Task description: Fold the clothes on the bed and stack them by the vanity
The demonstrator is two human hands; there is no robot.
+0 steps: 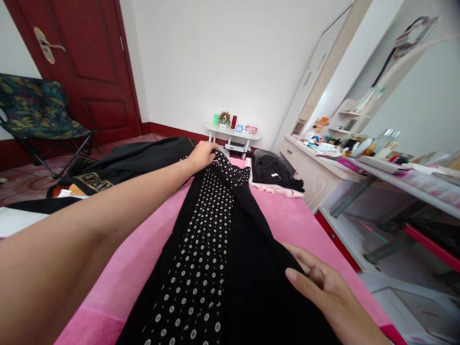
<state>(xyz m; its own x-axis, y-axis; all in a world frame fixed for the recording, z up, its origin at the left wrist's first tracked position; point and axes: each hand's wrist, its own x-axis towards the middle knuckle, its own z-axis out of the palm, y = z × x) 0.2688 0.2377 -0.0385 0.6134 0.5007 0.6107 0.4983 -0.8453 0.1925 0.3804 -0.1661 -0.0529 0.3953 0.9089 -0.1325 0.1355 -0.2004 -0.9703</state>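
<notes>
A long black dress (258, 268) with a panel of white dots and rings lies lengthwise over the pink bedspread (287, 215). My left hand (203, 155) reaches to its far end, with the fingers closed on the dotted cloth near the neck. Close to me on the right, my right hand (323, 280) has its thumb on top of the dress's side edge and its fingers curled at that edge. The fold of cloth partly hides those fingers. The near end of the dress runs out of view at the bottom.
Dark clothes (143, 160) are heaped on the left of the bed. A folded stack of black and pink clothes (276, 175) sits at the far right. A cluttered dressing table (334, 163) stands on the right, a folding chair (39, 108) on the left by a red door (79, 62).
</notes>
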